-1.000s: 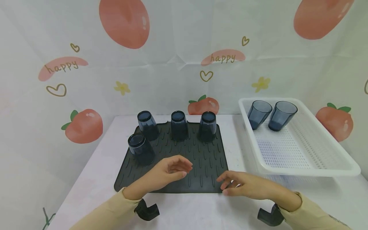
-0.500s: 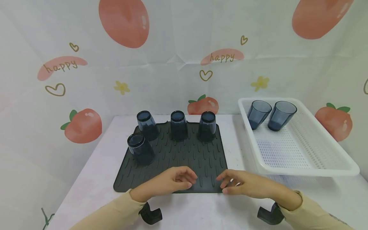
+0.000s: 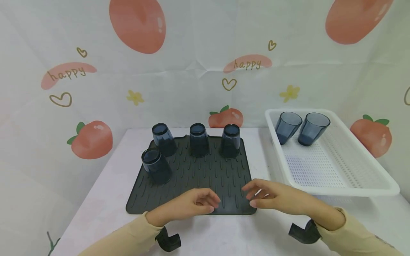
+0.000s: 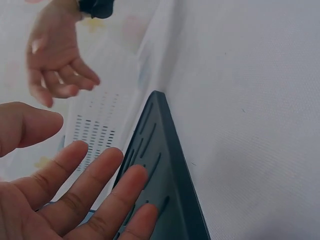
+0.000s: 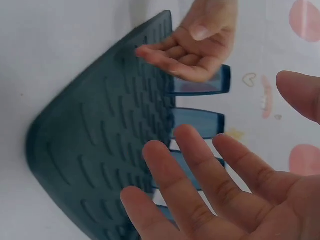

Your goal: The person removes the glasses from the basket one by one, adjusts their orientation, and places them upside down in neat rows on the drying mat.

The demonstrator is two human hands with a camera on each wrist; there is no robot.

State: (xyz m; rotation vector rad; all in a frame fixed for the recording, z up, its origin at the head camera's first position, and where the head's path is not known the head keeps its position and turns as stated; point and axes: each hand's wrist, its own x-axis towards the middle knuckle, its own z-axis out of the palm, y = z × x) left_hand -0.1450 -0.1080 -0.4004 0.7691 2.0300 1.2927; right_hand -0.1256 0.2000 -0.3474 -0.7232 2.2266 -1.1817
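1. Mat (image 3: 198,174), dark and ribbed, is lying on the white bench (image 3: 105,209); a front-left glass (image 3: 157,167) and, just behind it, a back-left glass (image 3: 164,141) are standing bottom-up along its left side.
2. Left hand (image 3: 198,202) is hovering over the mat's front edge — fingers loosely extended, slightly apart and gripping nothing.
3. A middle glass (image 3: 199,142) and a back-right glass (image 3: 230,143) are standing bottom-up near the mat's back edge, well apart from the hands.
4. Right hand (image 3: 271,194) is hovering near the mat's front-right corner, its fingers also relaxed, parted and gripping nothing.
5. A white basket (image 3: 339,191) is sitting on the bench's right side — inside its far-left corner a left basket glass (image 3: 287,128) and a right basket glass (image 3: 312,130) are resting mouth-up, just beside each other.
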